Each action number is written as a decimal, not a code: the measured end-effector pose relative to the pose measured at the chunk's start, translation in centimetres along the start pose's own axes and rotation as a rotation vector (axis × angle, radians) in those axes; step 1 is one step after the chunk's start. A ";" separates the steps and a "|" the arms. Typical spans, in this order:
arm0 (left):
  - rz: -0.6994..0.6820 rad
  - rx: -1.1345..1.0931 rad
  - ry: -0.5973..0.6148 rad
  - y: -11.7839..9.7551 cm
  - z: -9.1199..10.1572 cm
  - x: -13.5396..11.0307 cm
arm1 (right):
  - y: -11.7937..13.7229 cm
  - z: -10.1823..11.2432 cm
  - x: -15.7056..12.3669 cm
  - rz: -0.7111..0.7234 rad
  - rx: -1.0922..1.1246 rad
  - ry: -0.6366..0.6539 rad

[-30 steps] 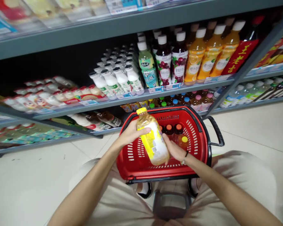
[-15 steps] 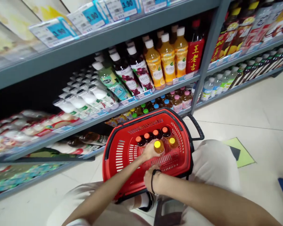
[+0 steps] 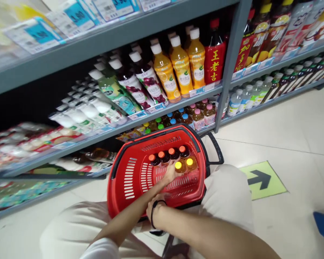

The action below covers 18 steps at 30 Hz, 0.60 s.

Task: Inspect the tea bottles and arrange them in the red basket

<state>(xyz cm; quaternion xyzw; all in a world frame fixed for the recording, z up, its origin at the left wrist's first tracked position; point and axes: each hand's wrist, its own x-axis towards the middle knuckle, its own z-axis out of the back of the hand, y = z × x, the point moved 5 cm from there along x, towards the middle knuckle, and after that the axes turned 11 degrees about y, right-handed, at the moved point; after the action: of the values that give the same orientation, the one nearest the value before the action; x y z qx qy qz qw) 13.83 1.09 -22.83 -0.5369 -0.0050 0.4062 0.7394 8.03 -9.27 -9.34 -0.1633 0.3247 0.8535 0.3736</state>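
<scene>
Left: shelves (image 3: 102, 39) run across the frame, grey, price tags on the top edge; blurred pouches low left, white bottles (image 3: 83, 111) in rows on the middle shelf, tilted only by the camera angle.

Centre: red basket (image 3: 124, 180) on the floor, just in front of the lowest shelf, black handle to its right. Inside, at the far right corner: four orange-capped bottles (image 3: 167, 154) in a row, two yellow-capped ones in front, all upright and packed touching, likely so they brace each other. Left hand (image 3: 169, 174) reaches into the basket, fingers against the left yellow-cap bottle (image 3: 178, 166); looks curled on its side, but grip not clear, so cannot tell if clamped or just touching. Right hand (image 3: 156, 212) at the near rim of the basket, black band on the wrist, fingers hidden below the rim; cannot tell open or closed. Probably steadies the basket. Hands near each other, not together.

Right: juice bottles (image 3: 178, 68) with white caps on the middle shelf, red carton beside them, upright post, then water bottles further along.

Pale tiled floor (image 3: 299, 126), glossy. Green sticker with black arrow (image 3: 261, 179) just right of the knee. Shop aisle, bright even light.
</scene>
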 end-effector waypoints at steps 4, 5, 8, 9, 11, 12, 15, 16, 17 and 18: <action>0.084 0.058 -0.077 -0.7 -0.2 -0.9 | -0.9 -0.8 -2.2 -0.034 -0.147 0.231; 0.106 0.084 -0.091 -1.0 -0.3 -1.1 | -1.0 -0.8 -2.7 -0.024 -0.161 0.202; 0.172 0.178 -0.105 -2.3 -0.8 -1.3 | -1.0 -1.2 -4.0 -0.013 -0.190 0.138; 0.189 0.209 -0.099 -2.8 -0.9 -1.3 | -1.0 -1.4 -4.3 -0.017 -0.193 0.118; 0.214 0.264 -0.069 -3.8 -1.3 -1.4 | -1.1 -1.7 -4.9 -0.038 -0.198 0.082; 0.225 0.287 -0.047 -4.2 -1.4 -1.6 | -1.1 -1.8 -5.1 -0.042 -0.201 0.067; 0.262 0.346 0.036 -4.9 -1.3 -2.4 | -1.2 -2.0 -5.4 -0.026 -0.221 0.045; 0.274 0.365 0.061 -5.0 -0.9 -2.9 | -1.2 -2.1 -5.5 -0.020 -0.231 0.047; 0.283 0.384 0.083 -5.0 -0.2 -3.3 | -1.2 -2.1 -5.5 -0.018 -0.243 0.051; 0.288 0.402 0.100 -5.0 0.6 -3.9 | -1.2 -2.1 -5.5 -0.024 -0.256 0.056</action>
<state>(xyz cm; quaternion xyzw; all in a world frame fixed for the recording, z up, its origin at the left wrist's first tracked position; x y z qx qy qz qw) 13.94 -1.23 -16.91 -0.3937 0.1890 0.4733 0.7650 12.66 -13.05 -8.51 -0.2372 0.2216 0.8784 0.3509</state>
